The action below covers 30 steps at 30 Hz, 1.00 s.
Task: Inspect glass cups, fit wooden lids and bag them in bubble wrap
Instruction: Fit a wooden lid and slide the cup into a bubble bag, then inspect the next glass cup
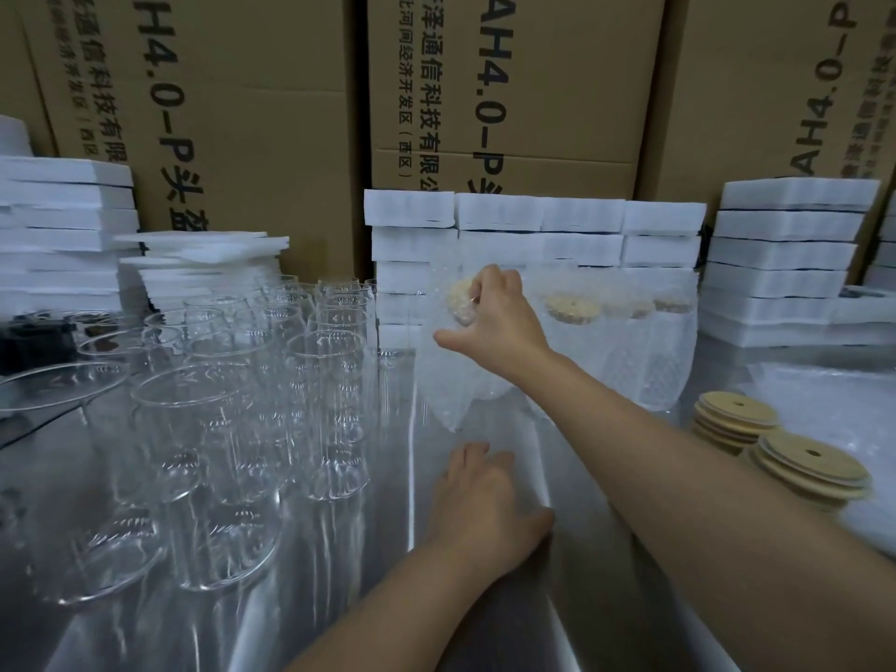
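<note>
Head view: R hand (pixel 494 317) at 12 o'clock, fingers curled over top of bagged cup (pixel 448 385), pinching wrap round lid (pixel 459 299). L hand (pixel 485 502) near centre, laid on table (pixel 557 599), fingers relaxed, holding nothing. Bare cups (pixel 232 405) at 9, spare lids (pixel 814 470) at 3.
Handling: glass fragile, wrap soft + slippery, load prob. light. Safer gripped round body than by loose bag top.
Hidden: R fingertips behind wrap, cup base blurred, bag closure can't tell.

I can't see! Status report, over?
Right hand grips bubble-wrapped, wooden-lidded glass cup. Left hand rests on shiny metal table. Bare clear glasses crowd left.
</note>
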Tool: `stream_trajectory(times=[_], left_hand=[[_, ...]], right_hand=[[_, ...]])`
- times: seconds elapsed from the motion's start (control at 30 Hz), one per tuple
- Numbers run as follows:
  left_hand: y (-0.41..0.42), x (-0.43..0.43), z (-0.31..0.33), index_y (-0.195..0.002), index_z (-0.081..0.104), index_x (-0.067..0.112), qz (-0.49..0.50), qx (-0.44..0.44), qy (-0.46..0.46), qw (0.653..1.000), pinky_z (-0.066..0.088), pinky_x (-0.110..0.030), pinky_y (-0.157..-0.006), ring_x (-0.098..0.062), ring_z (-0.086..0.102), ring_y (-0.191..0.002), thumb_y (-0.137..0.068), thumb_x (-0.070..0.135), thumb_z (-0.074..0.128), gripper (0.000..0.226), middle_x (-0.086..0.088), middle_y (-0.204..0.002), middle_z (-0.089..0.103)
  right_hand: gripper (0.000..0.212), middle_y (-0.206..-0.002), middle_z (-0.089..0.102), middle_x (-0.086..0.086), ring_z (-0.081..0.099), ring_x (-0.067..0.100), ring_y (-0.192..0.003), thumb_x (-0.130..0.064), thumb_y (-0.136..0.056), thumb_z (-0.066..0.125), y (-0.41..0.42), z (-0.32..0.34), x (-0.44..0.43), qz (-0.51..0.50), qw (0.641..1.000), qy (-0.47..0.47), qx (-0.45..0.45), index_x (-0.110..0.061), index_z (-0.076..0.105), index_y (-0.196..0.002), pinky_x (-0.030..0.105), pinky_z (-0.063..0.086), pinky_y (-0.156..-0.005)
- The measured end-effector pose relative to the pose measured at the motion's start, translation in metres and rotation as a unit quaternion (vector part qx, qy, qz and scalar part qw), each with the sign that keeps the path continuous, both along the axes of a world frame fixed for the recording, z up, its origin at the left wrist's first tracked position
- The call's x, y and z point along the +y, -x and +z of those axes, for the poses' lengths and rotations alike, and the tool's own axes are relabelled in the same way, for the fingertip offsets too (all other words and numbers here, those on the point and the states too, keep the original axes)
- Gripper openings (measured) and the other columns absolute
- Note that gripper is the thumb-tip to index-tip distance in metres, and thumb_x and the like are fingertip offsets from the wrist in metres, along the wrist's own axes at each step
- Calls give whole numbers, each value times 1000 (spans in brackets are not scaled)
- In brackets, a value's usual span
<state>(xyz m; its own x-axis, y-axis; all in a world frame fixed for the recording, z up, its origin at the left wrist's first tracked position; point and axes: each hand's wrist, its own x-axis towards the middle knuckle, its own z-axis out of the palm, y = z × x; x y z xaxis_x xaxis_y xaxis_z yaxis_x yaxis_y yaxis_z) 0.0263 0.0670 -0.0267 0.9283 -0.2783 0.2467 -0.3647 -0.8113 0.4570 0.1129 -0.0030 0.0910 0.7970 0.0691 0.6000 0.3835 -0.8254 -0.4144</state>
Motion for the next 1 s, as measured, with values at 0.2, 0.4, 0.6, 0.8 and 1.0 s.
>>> stream_trajectory(times=[0.2,0.4,0.6,0.8,1.0], left_hand=[[3,1,3,-148,36,20,-12,-22,15,1000,19,-30,-116,-18,17,-144,-87,48,61,71,-5,-153,27],[7,0,5,-145,40,22,-19,-46,12,999,24,-29,-115,-19,24,-140,-88,49,60,66,-3,-149,33],[8,0,9,-141,43,20,-23,-48,5,999,29,-30,-111,-20,30,-136,-88,47,60,62,-3,-144,38],[9,0,12,-137,45,17,-24,-39,-8,999,31,-30,-107,-22,34,-131,-89,46,61,59,-5,-138,43],[9,1,10,-145,40,21,-24,-22,8,999,28,-30,-113,-19,29,-137,-89,47,60,65,-3,-145,38]], right_hand=[[49,-110,31,3,41,18,-88,-26,-76,80,-15,-32,4,78,997,-12,0,-12,36,-92,20,38,-77],[49,-157,5,19,19,27,-144,7,-93,44,-22,-39,8,9,998,68,-12,-3,36,-141,27,36,-100],[88,-154,-35,7,-20,28,-146,1,-90,45,-23,-51,2,-64,962,221,145,-15,-16,-151,47,12,-119],[83,-155,-31,7,-16,30,-146,-5,-91,44,-20,-57,1,-64,965,200,156,-15,-11,-152,47,25,-114],[68,-160,-2,12,7,29,-145,-14,-94,46,-4,-35,10,-33,993,112,28,-12,11,-152,40,27,-111]])
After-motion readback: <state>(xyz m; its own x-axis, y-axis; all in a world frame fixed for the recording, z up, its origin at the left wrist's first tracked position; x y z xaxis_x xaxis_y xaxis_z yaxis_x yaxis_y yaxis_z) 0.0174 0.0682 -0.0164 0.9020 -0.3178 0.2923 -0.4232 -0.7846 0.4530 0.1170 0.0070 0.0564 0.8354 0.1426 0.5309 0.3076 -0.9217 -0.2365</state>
